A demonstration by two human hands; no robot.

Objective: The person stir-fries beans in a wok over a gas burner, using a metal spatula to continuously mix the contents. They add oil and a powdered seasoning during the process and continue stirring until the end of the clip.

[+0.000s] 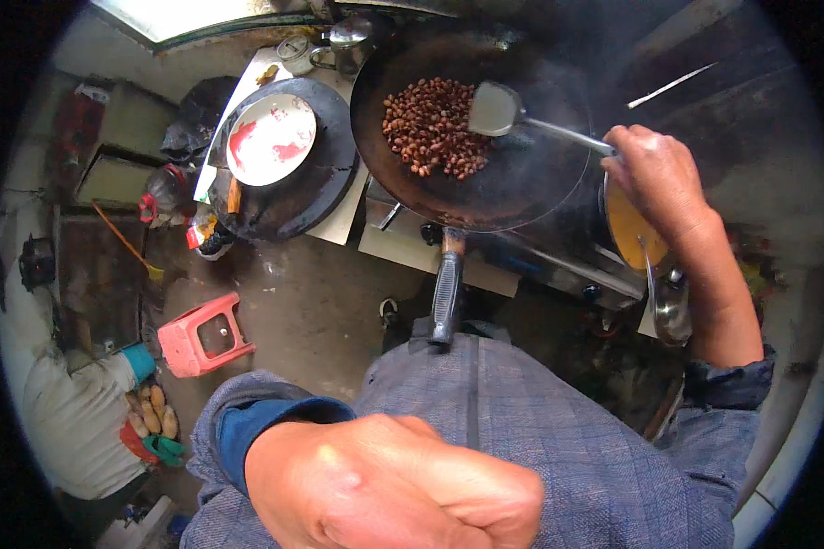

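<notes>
My right hand (655, 174) is closed around the handle of a metal wok spatula (495, 109). The spatula's broad blade rests at the right edge of a heap of reddish-brown peanuts (435, 128). They lie in the left part of a large dark wok (531, 188), whose black handle (445, 297) points toward my body. Thin smoke or steam hangs over the wok's right side. Close to the camera, my left hand (384, 485) is curled into a fist before my torso, away from the wok. Its inner fingers are hidden, so what it may hold cannot be seen.
Left of the wok, a white bowl (286, 137) with red smears sits on a round black board (334, 174). A metal pot (350, 41) stands behind. A yellow-filled pan (624, 224) and a ladle (672, 316) are at right. A pink stool (188, 343) stands on the floor.
</notes>
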